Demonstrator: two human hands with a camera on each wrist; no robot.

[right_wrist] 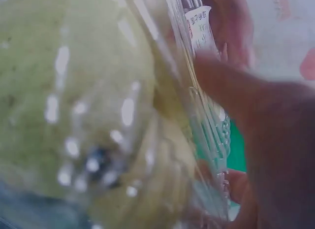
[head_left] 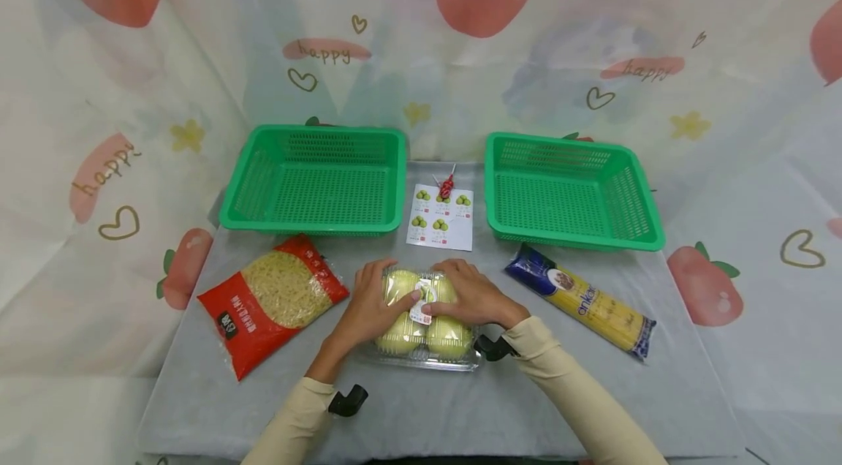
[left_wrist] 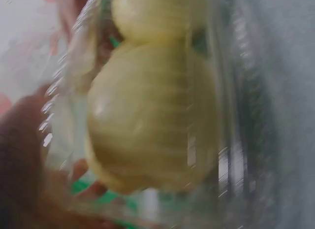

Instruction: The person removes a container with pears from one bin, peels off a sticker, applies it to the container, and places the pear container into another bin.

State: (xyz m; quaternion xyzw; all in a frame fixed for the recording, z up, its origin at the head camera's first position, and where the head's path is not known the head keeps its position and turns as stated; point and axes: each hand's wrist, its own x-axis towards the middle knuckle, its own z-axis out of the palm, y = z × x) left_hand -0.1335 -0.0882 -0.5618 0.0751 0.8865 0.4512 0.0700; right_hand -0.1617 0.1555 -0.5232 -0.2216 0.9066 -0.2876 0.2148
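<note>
A clear plastic clamshell pack (head_left: 427, 339) of several pale yellow-green round fruits lies on the grey table cloth in front of me. My left hand (head_left: 372, 302) grips its left side, fingers curled over the far edge and thumb on top. From the other side my right hand (head_left: 471, 293) grips it the same way, thumb by the white label (head_left: 421, 311). The left wrist view is filled with one fruit (left_wrist: 152, 115) behind ribbed plastic. In the right wrist view, a fruit (right_wrist: 74, 101), the label (right_wrist: 199, 29) and my thumb (right_wrist: 256, 106) show close up.
Two green mesh baskets (head_left: 316, 220) (head_left: 641, 220) stand at the back left and back right. Between them lies a sticker sheet (head_left: 440, 217) with a small red item (head_left: 446, 187). A red pasta bag (head_left: 272, 300) lies left, a blue-yellow spaghetti packet (head_left: 582, 300) right.
</note>
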